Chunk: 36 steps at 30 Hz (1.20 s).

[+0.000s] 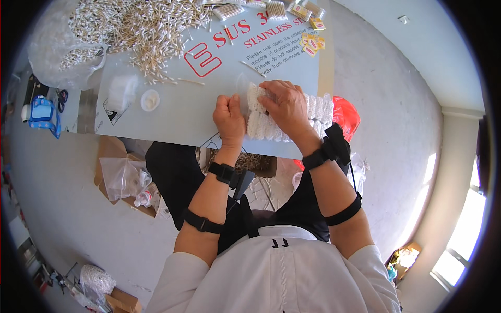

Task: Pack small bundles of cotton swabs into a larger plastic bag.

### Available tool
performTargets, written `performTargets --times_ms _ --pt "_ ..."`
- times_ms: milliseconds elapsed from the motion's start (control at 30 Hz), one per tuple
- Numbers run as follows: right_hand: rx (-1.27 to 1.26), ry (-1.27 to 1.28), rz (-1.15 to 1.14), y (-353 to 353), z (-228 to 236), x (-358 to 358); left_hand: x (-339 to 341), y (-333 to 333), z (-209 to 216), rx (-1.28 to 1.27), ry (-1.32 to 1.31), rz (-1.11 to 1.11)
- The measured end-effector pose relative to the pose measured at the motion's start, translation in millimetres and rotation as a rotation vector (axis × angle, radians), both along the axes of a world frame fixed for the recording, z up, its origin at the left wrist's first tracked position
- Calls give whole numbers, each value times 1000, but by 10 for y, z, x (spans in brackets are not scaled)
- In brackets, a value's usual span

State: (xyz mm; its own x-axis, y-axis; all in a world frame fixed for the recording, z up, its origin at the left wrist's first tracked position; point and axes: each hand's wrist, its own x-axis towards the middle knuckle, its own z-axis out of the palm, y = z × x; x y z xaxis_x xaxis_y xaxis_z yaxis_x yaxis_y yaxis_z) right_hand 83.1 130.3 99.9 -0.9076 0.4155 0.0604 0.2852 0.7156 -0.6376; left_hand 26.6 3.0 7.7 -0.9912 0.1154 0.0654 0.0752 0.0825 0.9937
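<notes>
Head view has your white block (267, 125) right of the loose swab pile (156, 39) and nearer you, long axis sideways, right hand (287, 103) gripping its pile-side end, left hand (229, 116) clenched just beside, can't tell on what.

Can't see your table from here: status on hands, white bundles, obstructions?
Right hand on white bundles; left hand curled at their left end. Bundles in two rows near table edge. Loose swab beyond, apart from both hands.
</notes>
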Motion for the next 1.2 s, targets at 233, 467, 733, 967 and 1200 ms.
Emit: performTargets --times_ms 233,467,733,967,1200 --pt "-123 -127 111 212 -20 -185 -95 -61 -13 27 -1 -171" --pt "7 -78 143 156 -51 -50 -96 -43 121 289 -362 -288" --pt "54 174 -111 511 -98 903 0 -21 162 61 -94 -142" --pt "-913 501 -385 298 -322 936 111 128 -1 208 -175 114" --pt "-631 313 -297 521 -339 1012 40 32 35 160 -252 -95"
